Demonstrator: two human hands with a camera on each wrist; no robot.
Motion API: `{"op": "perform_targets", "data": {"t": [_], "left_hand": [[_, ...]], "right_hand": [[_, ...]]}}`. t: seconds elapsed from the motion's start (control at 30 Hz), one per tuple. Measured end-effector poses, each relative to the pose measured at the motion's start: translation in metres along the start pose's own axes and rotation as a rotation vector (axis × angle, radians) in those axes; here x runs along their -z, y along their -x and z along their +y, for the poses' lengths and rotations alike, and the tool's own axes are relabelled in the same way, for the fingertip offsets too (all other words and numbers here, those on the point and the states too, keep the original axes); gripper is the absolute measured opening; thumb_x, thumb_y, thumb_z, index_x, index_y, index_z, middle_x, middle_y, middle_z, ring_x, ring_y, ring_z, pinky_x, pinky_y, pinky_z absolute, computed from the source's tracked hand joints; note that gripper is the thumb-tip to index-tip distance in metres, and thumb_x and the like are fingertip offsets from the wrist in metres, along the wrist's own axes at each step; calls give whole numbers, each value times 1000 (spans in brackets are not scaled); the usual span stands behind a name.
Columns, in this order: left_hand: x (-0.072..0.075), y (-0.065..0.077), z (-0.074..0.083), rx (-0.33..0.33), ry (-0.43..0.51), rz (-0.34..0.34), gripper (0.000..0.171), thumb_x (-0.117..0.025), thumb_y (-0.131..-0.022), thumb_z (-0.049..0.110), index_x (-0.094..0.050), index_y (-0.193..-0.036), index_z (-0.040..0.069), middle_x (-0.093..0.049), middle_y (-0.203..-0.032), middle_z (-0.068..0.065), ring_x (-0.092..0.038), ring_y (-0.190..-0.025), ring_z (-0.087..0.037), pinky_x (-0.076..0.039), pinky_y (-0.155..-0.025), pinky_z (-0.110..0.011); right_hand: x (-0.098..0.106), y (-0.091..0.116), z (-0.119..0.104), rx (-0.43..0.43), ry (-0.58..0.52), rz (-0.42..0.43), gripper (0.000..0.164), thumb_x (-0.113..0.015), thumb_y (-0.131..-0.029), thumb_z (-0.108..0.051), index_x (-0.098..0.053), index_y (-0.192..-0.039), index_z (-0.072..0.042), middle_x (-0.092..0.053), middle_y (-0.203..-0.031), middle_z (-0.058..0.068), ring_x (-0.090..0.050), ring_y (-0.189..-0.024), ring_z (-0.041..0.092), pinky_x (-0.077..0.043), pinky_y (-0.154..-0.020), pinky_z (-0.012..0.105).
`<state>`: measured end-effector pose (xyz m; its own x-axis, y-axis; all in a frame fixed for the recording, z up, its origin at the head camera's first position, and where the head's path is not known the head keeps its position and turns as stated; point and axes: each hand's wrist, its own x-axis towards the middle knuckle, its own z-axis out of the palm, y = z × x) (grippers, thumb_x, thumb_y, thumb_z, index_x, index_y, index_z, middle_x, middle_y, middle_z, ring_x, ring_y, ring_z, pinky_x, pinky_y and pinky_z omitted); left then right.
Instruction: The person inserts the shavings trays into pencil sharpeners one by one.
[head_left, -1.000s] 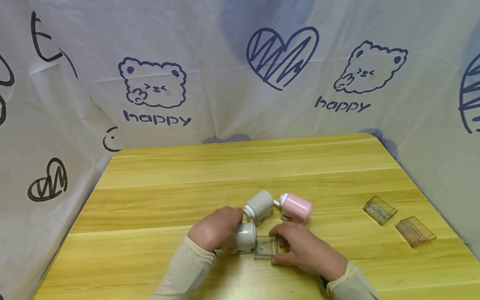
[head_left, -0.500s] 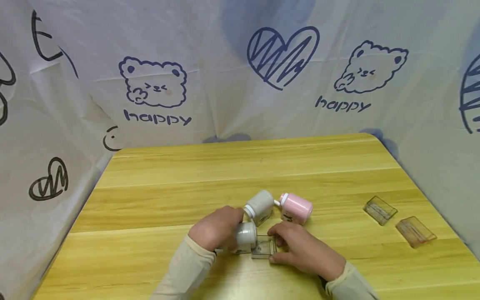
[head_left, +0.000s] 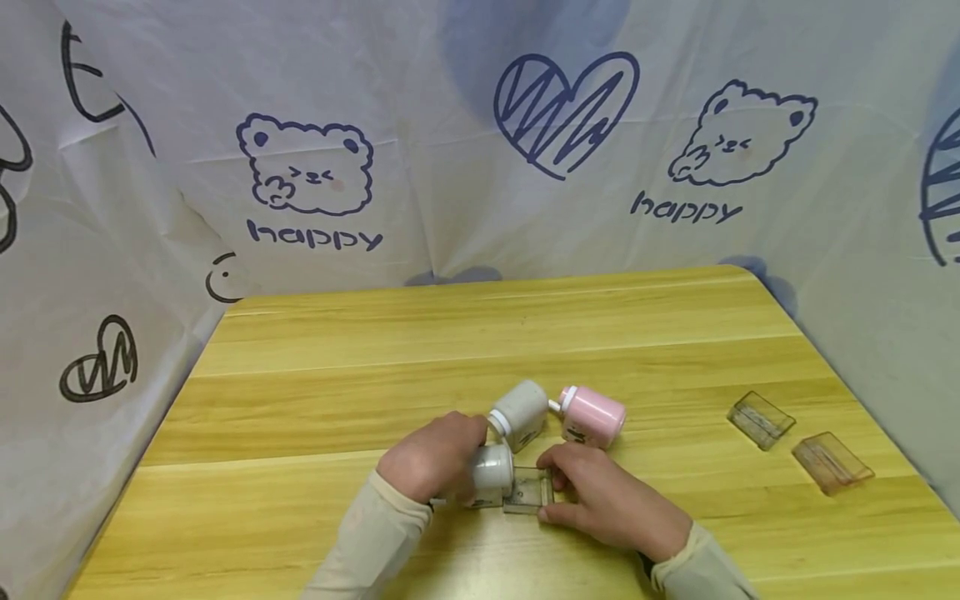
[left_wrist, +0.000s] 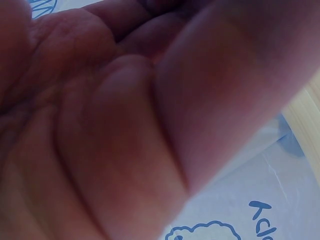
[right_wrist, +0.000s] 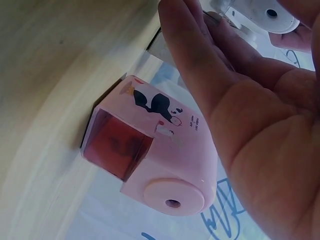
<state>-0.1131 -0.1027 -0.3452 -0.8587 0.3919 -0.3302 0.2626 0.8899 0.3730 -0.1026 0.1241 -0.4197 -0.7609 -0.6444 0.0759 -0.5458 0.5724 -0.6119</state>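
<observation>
We are looking into a small tabletop booth, screened off with fabric, and we are not managing to tell what kind of room is lying beyond. Pale cloth (head_left: 435, 150) is hanging at the back and on both sides, displaying blue bear drawings (head_left: 307, 171), a scribbled heart (head_left: 566, 117) and the lettering "happy" (head_left: 315, 237). Close against it we are seeing a table (head_left: 360, 342) with a wood-grain top.

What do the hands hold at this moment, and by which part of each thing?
The left hand grips the white sharpener by its left end; the right hand pinches the clear tray by its right end.
</observation>
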Motion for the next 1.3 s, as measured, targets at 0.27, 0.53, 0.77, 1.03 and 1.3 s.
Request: {"op": "perform_targets", "data": {"t": [0.27, 0.53, 0.77, 1.03, 1.3], "left_hand": [[-1, 0, 0, 0, -5, 3, 49, -80, -52, -5, -56, -93, 9, -55, -78, -2, -53, -67, -16, -46, -58, -30], [-1, -1, 0, 5, -3, 2, 49, -80, -52, -5, -57, -94, 8, -56, -79, -2, -53, -67, -16, -46, -58, -30], [0, -1, 0, -6, -7, 4, 49, -80, -52, -4, -57, -93, 8, -56, -78, -2, -53, -67, -16, -46, -58, -30], [-1, -1, 0, -4, -15, 1, 48, -80, -52, -4, -56, -91, 9, -55, -78, -1, -53, -68, -16, -46, -58, -30], [-1, -2, 0, -1, -15, 5, 49, -80, -52, -4, -56, -92, 8, -55, -79, -2, -53, -67, -16, -46, -58, -30]], "right_hand": [[-1, 0, 0, 5, -3, 10, 42, -76, -78, -31, -58, -108, -8, -50, -85, -7, -49, -79, 8, -44, -73, 28], [-1, 0, 1, -12, -12, 10, 44, -77, -77, -32, -58, -107, -7, -51, -85, -6, -49, -78, 9, -45, -70, 27], [-2, -1, 1, 0, -1, 6, 46, -77, -77, -31, -59, -111, -6, -51, -86, -6, -50, -80, 9, -45, -74, 28], [-1, -1, 2, 12, -6, -14, 47, -76, -79, -28, -58, -115, -4, -52, -88, -7, -50, -81, 8, -45, -75, 28], [-2, -2, 1, 14, -28, -12, 47, -76, -78, -26, -58, -114, -1, -53, -87, -6, -51, -79, 8, -46, -73, 27]]}}
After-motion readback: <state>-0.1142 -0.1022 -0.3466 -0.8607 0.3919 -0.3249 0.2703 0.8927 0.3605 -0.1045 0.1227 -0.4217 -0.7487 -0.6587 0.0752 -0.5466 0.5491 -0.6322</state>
